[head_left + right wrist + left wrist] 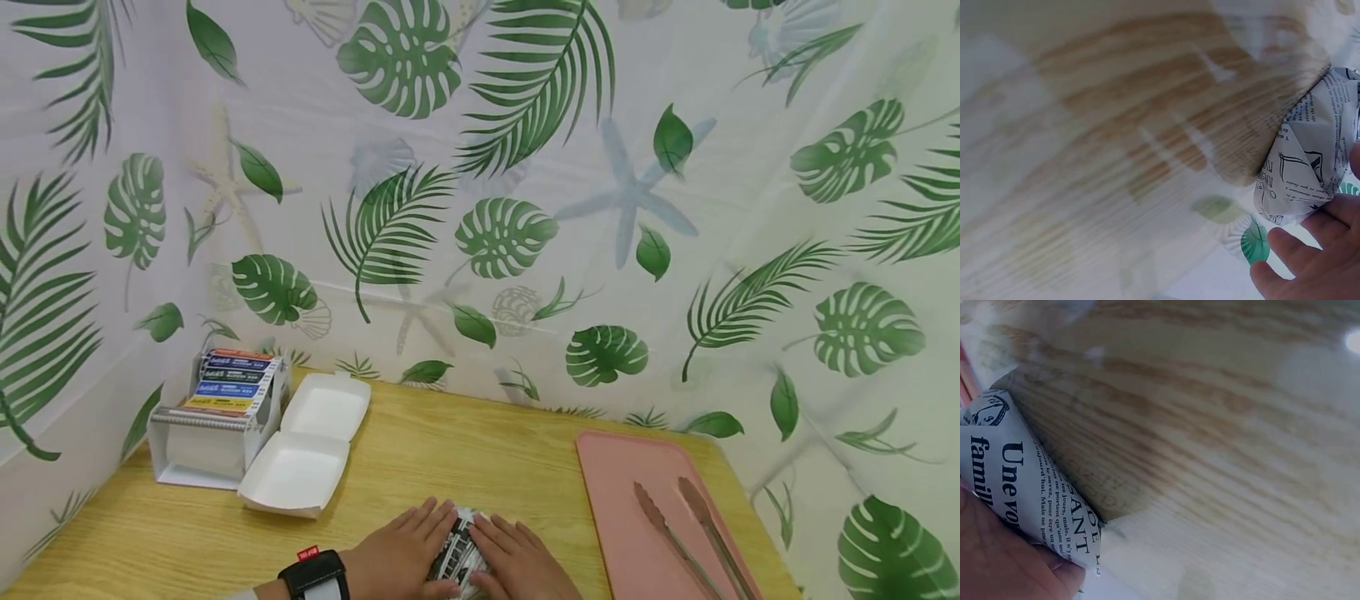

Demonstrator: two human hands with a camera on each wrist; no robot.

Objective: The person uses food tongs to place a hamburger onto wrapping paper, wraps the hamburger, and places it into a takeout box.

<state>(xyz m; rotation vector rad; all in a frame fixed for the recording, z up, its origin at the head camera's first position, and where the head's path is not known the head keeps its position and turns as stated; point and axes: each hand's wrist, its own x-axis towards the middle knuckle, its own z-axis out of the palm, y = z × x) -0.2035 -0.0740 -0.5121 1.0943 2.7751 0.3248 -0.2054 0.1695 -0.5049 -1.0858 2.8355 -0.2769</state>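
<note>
A bundle wrapped in black-and-white newsprint paper [460, 546] lies on the table near its front edge, between both hands. My left hand [397, 550] presses on its left side with the fingers stretched forward. On the opposite side, my right hand [519, 560] lies against the paper, its fingers also extended. Printed text and a tapered, folded end of the newsprint wrap [1029, 487] show in the left wrist view. The right wrist view has creased folds of the same wrap [1310, 150] beside the fingertips [1285, 240]. Whatever the paper encloses is hidden.
An open white clamshell box [300, 467] stands at the left. Beside it is a white dispenser [202, 450] topped with colourful boxes. Metal tongs [693, 533] rest on a pink tray [611, 492] at the right. A leaf-patterned curtain [525, 292] hangs behind the wooden table [465, 433].
</note>
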